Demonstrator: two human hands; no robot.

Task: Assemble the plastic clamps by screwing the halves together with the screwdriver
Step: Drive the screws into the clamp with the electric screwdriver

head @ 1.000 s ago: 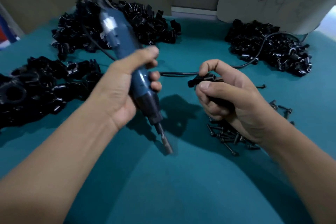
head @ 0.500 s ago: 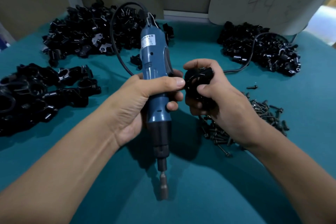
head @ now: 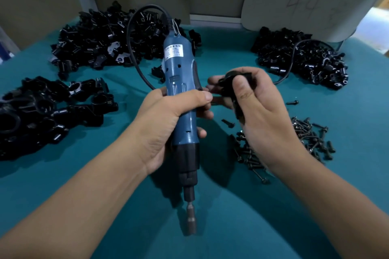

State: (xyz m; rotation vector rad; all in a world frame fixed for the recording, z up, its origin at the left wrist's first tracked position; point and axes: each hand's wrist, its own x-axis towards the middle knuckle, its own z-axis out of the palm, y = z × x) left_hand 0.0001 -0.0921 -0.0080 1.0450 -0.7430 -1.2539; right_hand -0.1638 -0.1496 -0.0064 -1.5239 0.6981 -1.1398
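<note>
My left hand (head: 168,120) grips a blue electric screwdriver (head: 181,99) round its body, held upright with its bit (head: 191,219) pointing down toward me above the teal table. My right hand (head: 259,115) holds a black plastic clamp (head: 230,86) just right of the screwdriver, fingers and thumb curled round it; most of the clamp is hidden by the hand. A heap of black screws (head: 307,139) lies on the cloth under and right of my right hand.
Piles of black clamp parts lie at the back left (head: 101,42), at the far left (head: 42,109) and at the back right (head: 299,59). The screwdriver's black cable (head: 134,48) loops up behind it. A grey board (head: 305,0) stands at the back.
My left hand swung the screwdriver from a tilt to upright and brought it toward the middle. My right hand lifted the clamp closer to it.
</note>
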